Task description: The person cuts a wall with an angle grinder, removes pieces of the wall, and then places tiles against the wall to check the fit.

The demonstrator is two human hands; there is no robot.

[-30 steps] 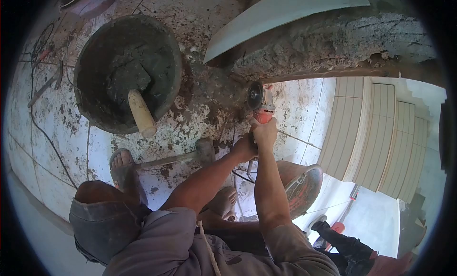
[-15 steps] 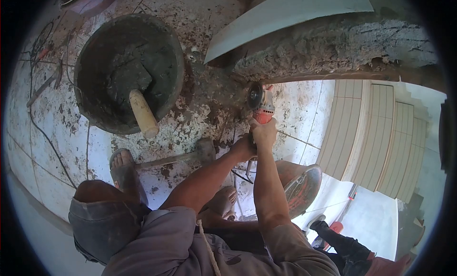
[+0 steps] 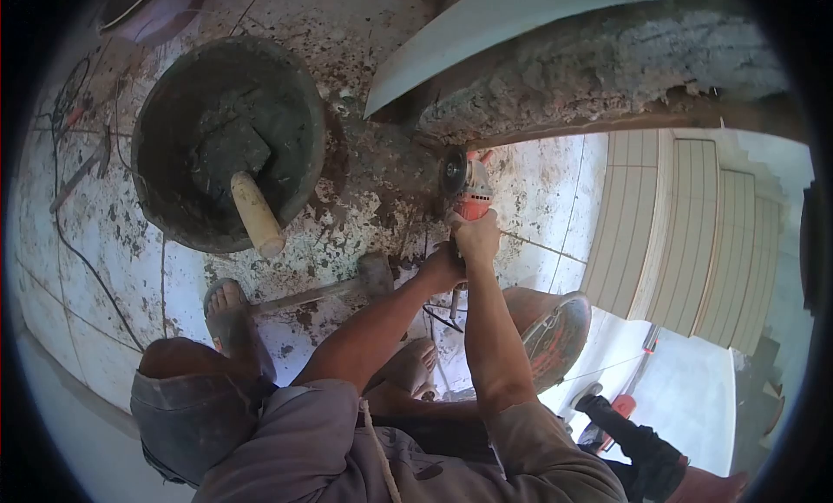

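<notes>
A red angle grinder [image 3: 474, 208] points away from me, its dark round disc [image 3: 454, 170] close to the base of the rough mortar-covered edge [image 3: 564, 95]. Wrapped round the grinder's body just behind its metal head is my right hand [image 3: 476, 239]. My left hand [image 3: 444, 267] is closed on the rear part of the same tool, its fingers partly hidden. Below the hands, a cord hangs from the tool's back end. To the left lies a long-handled hammer [image 3: 375, 276] on the dirty tiled floor, near my foot.
A black tub [image 3: 147, 156] of wet mortar holds a trowel with a wooden handle [image 3: 257, 215]. A second, reddish bucket [image 3: 564, 342] lies by my right arm. Tiled steps [image 3: 620, 217] descend on the right. Another person's leg [image 3: 642, 447] shows at lower right. A cable [image 3: 91, 260] crosses the floor.
The view has shifted slightly. Both hands keep the same hold on the angle grinder, and its disc stays near the foot of the mortar edge.
</notes>
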